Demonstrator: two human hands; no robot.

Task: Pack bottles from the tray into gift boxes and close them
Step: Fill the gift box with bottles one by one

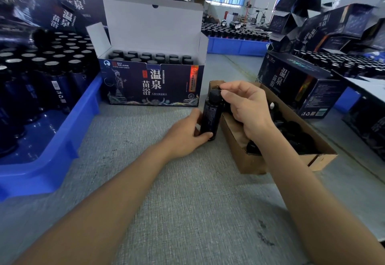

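My left hand [183,133] gripped upright bottle [210,117]; right hand [245,106] pinched its cap [214,94], beside cardboard tray [250,160].

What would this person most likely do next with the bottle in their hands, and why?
Probably twist the cap tight. The left hand grips the upright bottle low down, while the right hand pinches its cap. The brown carton beside it holds what look like loose caps, so capping seems unfinished before it joins the open gift box.
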